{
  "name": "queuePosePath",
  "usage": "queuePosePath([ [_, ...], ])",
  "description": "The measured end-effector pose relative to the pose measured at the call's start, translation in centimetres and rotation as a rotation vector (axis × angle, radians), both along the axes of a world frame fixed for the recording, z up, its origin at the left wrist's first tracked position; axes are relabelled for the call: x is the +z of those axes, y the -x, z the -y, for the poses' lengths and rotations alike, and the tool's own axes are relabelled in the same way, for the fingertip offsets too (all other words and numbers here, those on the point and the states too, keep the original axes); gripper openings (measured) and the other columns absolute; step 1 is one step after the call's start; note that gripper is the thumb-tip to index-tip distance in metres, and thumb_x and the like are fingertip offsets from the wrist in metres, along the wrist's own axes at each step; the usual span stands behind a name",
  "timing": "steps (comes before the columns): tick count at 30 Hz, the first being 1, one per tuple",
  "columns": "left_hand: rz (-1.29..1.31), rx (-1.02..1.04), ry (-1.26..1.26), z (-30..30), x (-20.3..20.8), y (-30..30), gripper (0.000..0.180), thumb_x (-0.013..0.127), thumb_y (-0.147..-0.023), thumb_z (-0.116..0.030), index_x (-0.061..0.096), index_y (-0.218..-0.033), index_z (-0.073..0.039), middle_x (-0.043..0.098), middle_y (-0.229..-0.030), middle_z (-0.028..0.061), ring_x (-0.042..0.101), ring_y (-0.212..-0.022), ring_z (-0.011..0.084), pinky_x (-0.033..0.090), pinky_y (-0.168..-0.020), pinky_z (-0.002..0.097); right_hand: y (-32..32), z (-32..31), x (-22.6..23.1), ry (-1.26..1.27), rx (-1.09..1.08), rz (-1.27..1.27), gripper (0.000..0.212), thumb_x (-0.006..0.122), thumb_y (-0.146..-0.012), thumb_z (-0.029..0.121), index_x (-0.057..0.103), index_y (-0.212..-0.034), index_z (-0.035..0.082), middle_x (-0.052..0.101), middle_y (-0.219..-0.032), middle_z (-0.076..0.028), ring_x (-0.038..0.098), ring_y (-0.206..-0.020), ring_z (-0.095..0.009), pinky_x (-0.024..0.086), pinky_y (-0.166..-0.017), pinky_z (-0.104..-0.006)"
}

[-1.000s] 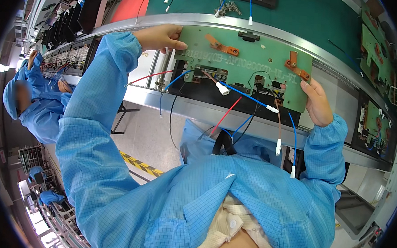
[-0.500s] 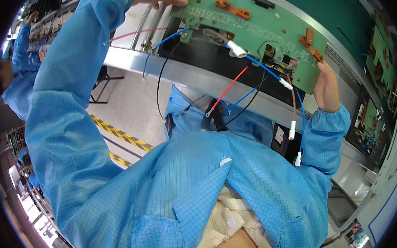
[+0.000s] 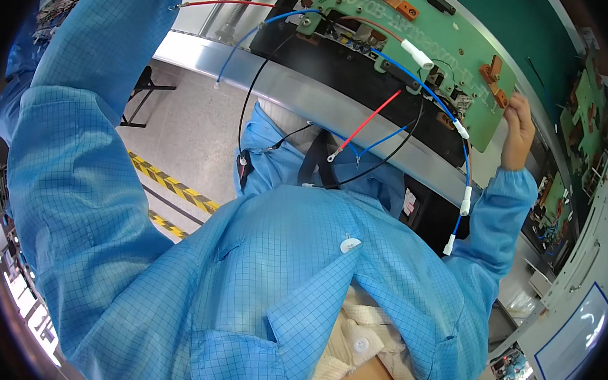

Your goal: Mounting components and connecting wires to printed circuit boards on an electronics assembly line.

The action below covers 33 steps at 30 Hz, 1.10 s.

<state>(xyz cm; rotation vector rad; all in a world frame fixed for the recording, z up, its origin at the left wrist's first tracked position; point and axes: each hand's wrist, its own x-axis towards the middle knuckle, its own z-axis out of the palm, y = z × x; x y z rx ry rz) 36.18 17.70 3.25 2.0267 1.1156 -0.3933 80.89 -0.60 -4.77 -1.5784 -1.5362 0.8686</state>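
Note:
A large green fixture board [image 3: 460, 29] with orange toggle clamps [image 3: 493, 80] lies at the top of the head view. My right hand [image 3: 518, 132] is at its right edge, fingers curled round the corner near a clamp. My left hand is beyond the upper edge; only its blue sleeve [image 3: 97, 45] shows. Blue, red, black and brown wires hang from the board's near side. Some end in white connectors [image 3: 418, 54], others in ring terminals [image 3: 332, 155]. Beneath the board is a black base [image 3: 311, 72], and circuit parts show through its openings.
A metal rail [image 3: 207, 59] runs along the bench's near edge, with the loose wires hanging over it. More green boards [image 3: 586, 103] stand at the right. Yellow-black striped tape [image 3: 172, 185] marks the floor at left, near a dark stool [image 3: 142, 96].
The board has shifted up and right in the picture. My left hand has gone out past the upper edge. My right hand stays at the board's right corner, and the hanging wires have swung.

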Motion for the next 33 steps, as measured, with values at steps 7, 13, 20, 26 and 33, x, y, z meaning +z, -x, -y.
queuePosePath([
  [7, -0.079, 0.016, -0.070, 1.6, 0.6, 0.9, 0.038, 0.060, -0.087, -0.032, 0.055, -0.105, 0.000, 0.057, -0.081, 0.0040, 0.056, -0.074, 0.0133, 0.049, -0.063, 0.0273, 1.3, -3.5, -3.3, -0.182, 0.334, 0.016, 0.037, 0.045, -0.089, 0.021, 0.052, -0.116, -0.003, 0.057, -0.110, -0.008, 0.056, -0.093, -0.014, 0.043, -0.078, -0.0248],
  [13, -0.013, 0.034, -0.073, 1.3, 0.1, 1.1, 0.037, 0.061, -0.087, -0.031, 0.055, -0.106, 0.000, 0.057, -0.085, 0.0037, 0.056, -0.075, 0.0129, 0.049, -0.063, 0.0269, -2.2, -3.0, -5.9, -0.001, 0.326, -0.082, 0.049, 0.046, -0.090, 0.027, 0.044, -0.131, -0.001, 0.058, -0.108, -0.008, 0.057, -0.086, -0.012, 0.045, -0.072, -0.0249],
  [20, 0.109, 0.080, 0.020, 1.1, -0.9, 1.6, 0.038, 0.062, -0.086, -0.026, 0.052, -0.112, 0.000, 0.058, -0.088, 0.0033, 0.055, -0.076, 0.0122, 0.048, -0.063, 0.0259, 4.8, -2.2, -0.1, -0.271, 0.517, 0.105, 0.045, 0.042, -0.089, 0.021, 0.048, -0.131, 0.006, 0.001, -0.153, -0.011, 0.009, -0.140, -0.029, 0.014, -0.111, -0.0407],
  [26, 0.207, 0.154, 0.085, 1.4, -1.5, 2.0, 0.038, 0.061, -0.087, -0.022, 0.051, -0.116, 0.000, 0.061, -0.094, 0.0056, 0.059, -0.082, 0.0128, 0.051, -0.064, 0.0268, 3.0, -2.4, -1.0, -0.263, 0.554, 0.246, 0.050, 0.042, -0.092, 0.023, 0.035, -0.140, 0.011, -0.001, -0.152, -0.014, 0.009, -0.140, -0.030, 0.014, -0.111, -0.0422],
  [33, 0.263, 0.197, 0.193, 1.2, -3.1, 2.4, 0.037, 0.061, -0.087, -0.018, 0.050, -0.117, 0.000, 0.062, -0.096, 0.0062, 0.060, -0.083, 0.0134, 0.053, -0.068, 0.0277, 0.5, -2.9, -3.8, -0.011, 0.505, 0.115, 0.056, 0.048, -0.090, 0.034, 0.036, -0.137, 0.006, 0.002, -0.151, -0.018, 0.013, -0.138, -0.035, 0.016, -0.109, -0.0442],
])
